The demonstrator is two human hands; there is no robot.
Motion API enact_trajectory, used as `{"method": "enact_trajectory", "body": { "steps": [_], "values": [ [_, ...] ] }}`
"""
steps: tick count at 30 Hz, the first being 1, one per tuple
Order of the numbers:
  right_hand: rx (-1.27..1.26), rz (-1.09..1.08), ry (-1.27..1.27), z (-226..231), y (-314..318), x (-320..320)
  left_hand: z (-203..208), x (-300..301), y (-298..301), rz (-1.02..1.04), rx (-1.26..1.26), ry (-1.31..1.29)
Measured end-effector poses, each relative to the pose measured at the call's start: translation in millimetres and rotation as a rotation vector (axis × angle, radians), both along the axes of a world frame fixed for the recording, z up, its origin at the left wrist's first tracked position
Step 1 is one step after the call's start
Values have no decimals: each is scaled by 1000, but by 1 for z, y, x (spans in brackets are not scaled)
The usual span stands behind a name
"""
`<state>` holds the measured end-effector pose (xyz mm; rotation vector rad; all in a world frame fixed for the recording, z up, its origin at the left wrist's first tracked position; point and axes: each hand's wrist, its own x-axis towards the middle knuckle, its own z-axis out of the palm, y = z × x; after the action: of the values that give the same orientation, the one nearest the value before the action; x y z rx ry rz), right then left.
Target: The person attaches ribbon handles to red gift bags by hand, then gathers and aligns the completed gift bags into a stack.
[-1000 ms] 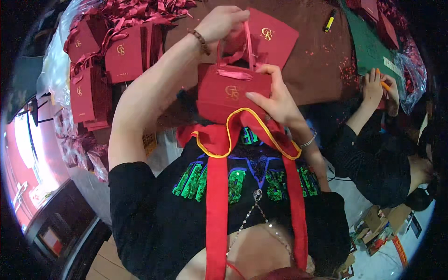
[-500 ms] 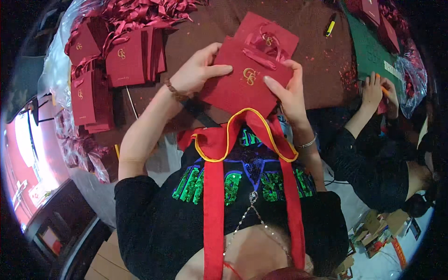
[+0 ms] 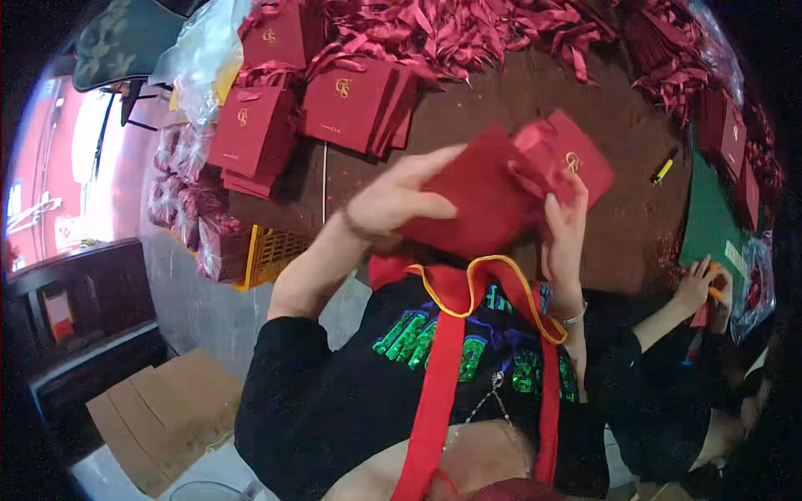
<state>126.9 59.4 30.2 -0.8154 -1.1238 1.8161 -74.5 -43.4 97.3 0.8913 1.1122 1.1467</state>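
Observation:
In front of my chest I hold a dark red paper gift bag (image 3: pixel 489 196), blurred by motion, with a plain face toward me. My left hand (image 3: pixel 409 196) grips its left side, thumb lying across the face. At the upper right edge, my right hand (image 3: pixel 566 225) has its fingers closed on the bag near the red ribbon handle (image 3: pixel 535 163); the blur hides the exact fingertips. Just beyond, a second red gift bag (image 3: pixel 589 159) with a gold emblem lies flat on the brown tabletop (image 3: pixel 468 108), partly covered by the held one.
Stacked red gift bags (image 3: pixel 347 104) stand at the far left beside a heap of red ribbons (image 3: pixel 459 33). A yellow cutter-like tool (image 3: pixel 664 167) lies to the right. Beyond it, a co-worker's hands (image 3: pixel 702 284) work at a green mat (image 3: pixel 710 217). A yellow crate (image 3: pixel 271 255) sits at lower left.
The held bag has turned from its gold-emblem face to a plain face and tilted. My right hand has shifted toward the ribbon handle. The whole view has swung leftward.

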Motion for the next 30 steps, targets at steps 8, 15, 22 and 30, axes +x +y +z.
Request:
{"method": "enact_trajectory", "body": {
  "steps": [8,15,22,30],
  "values": [
    [-90,-3,-105,-6,28,16,-8,-81,2,479,235,1707],
    [96,-75,-246,-11,67,47,-71,-102,25,474,41,1949],
    [682,-140,-746,-30,120,39,-36,-27,75,354,420,1260],
    [1163,-146,-1230,-59,101,16,-109,-31,150,348,330,1523]
  ]
}}
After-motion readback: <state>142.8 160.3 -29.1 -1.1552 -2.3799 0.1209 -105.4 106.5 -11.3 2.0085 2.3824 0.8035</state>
